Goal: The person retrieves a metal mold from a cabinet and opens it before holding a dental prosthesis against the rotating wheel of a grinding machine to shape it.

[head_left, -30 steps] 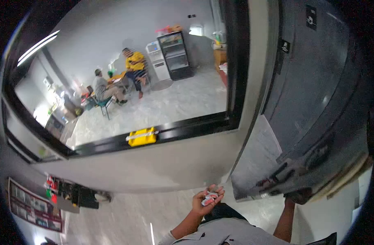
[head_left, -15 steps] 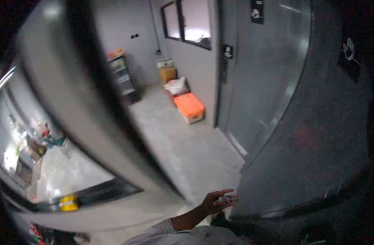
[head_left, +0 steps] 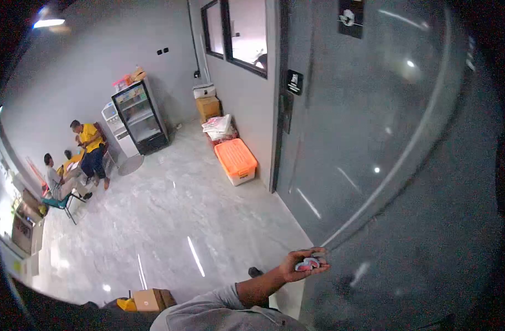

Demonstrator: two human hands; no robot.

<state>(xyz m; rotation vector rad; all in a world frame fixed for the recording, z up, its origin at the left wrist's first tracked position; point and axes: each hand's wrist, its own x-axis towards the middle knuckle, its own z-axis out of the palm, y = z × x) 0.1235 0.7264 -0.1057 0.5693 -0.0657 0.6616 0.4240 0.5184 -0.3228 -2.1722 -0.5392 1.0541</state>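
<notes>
My left hand (head_left: 306, 266) reaches out at the lower centre right, its fingers curled round a small pink and pale grey object (head_left: 307, 265) that I cannot identify. Part of that object shows between the thumb and the fingers. Just beyond the hand is the lower part of a large dark grey door (head_left: 341, 138). A grey sleeve covers the upper part of my left arm. My right hand is out of view.
An orange-lidded box (head_left: 236, 157), a white bag (head_left: 219, 127) and a cardboard box (head_left: 208, 107) line the wall. Further left are a glass-door fridge (head_left: 141, 117) and seated people (head_left: 89, 140). Another carton (head_left: 149, 300) is at the bottom.
The blurred frame and wall edge on the left have gone from view, revealing the seated people and the whole fridge. My left hand still holds the small object.
</notes>
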